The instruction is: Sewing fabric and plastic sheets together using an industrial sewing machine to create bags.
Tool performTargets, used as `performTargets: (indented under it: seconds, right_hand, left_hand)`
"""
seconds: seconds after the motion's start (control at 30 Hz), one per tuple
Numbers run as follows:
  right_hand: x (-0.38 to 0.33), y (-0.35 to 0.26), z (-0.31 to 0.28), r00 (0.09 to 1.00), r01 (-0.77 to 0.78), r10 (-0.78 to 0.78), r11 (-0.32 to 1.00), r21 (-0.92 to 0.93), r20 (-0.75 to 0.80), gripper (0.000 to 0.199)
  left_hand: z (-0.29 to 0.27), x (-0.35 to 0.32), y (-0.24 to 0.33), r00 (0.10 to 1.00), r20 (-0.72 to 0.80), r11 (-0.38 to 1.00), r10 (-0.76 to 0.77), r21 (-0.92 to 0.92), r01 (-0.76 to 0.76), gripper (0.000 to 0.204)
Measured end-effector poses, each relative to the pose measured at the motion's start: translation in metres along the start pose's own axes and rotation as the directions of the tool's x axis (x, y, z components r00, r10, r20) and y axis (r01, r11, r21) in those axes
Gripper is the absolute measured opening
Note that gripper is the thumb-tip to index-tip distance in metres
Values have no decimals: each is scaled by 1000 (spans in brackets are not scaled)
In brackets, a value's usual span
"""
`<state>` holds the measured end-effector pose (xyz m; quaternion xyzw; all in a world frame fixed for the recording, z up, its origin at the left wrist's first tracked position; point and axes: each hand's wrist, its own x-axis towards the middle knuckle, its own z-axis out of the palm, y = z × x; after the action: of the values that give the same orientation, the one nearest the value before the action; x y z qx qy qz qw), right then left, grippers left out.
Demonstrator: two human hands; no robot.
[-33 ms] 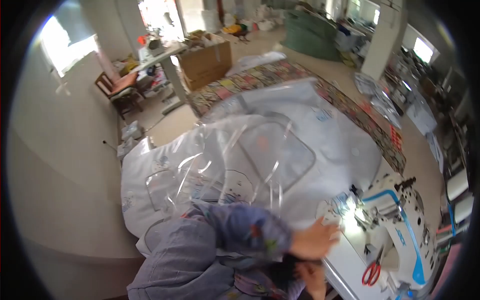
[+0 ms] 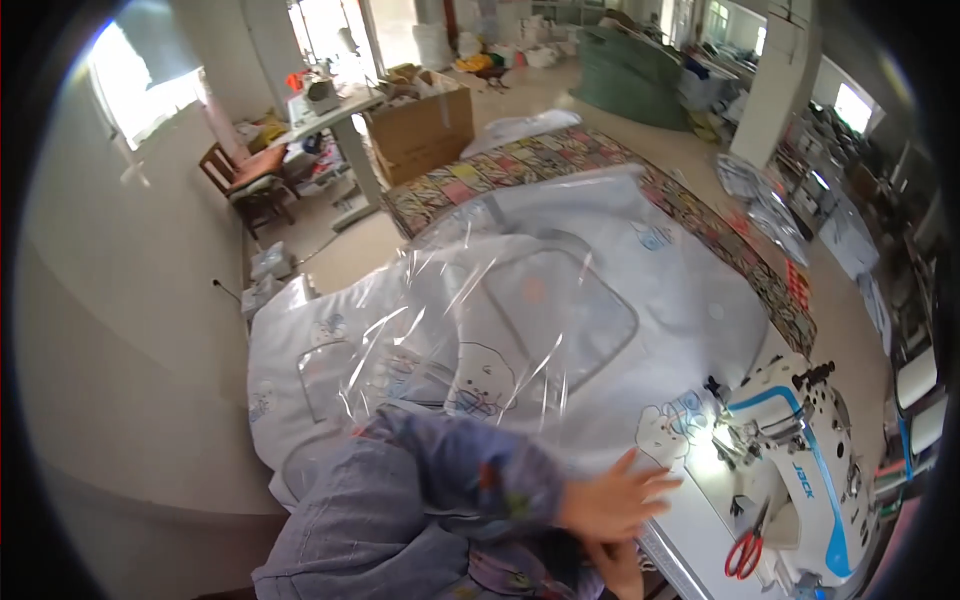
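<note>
My left hand (image 2: 618,502) reaches across to the right, palm down, with its fingers spread and nothing in them. It hovers at or over the front edge of the sewing table, left of a white sewing machine (image 2: 815,490) with a blue stripe. Just below it, my right hand (image 2: 620,572) shows only in part, close to the left wrist; its fingers are mostly hidden. A large white cover (image 2: 690,300) of cloth and clear plastic, with grey trim and cartoon animal prints, spreads over the table. One printed corner lies near the lit needle area (image 2: 722,440).
Red-handled scissors (image 2: 745,552) lie on the machine bed. Beyond the cover is a patterned cloth (image 2: 560,150). A cardboard box (image 2: 425,130), a wooden chair (image 2: 245,178) and a green covered pile (image 2: 630,78) stand farther back. A wall (image 2: 130,350) runs along the left.
My left hand's fingers are spread wider, and the hand sits slightly lower and to the left. The whole view has shifted a little. The cover stays in place.
</note>
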<state>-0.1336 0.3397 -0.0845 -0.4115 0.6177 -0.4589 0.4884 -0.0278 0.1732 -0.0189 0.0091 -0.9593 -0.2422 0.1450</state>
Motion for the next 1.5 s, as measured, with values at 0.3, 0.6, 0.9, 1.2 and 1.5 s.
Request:
performTargets:
  seconds: [0.3,0.6,0.9,1.2,1.5]
  right_hand:
    - [95,61,74,985,-167,134,895,413,107,52]
    - [-30,-71,48,986,-145,73,811,566,148,13]
    - [-63,-117,58,894,-321,444,557,766,52,62]
    - [-74,-106,53,951,-251,310,759,600,7,32]
    - [-51,-83,33,951,-309,258,798,517,170,41]
  left_hand:
    - [-118,-241,-73,466,-316,454,-826,117,883,48]
    - [-353,-383,-266,262,-606,412,-751,-121,903,58]
    - [-254,-223,-209,555,-387,409,-737,399,821,53]
    - [-203,-175,-128,364,96,368,-927,33,929,75]
    - [-119,-211,-92,220,438,-338,-872,-862,379,55]
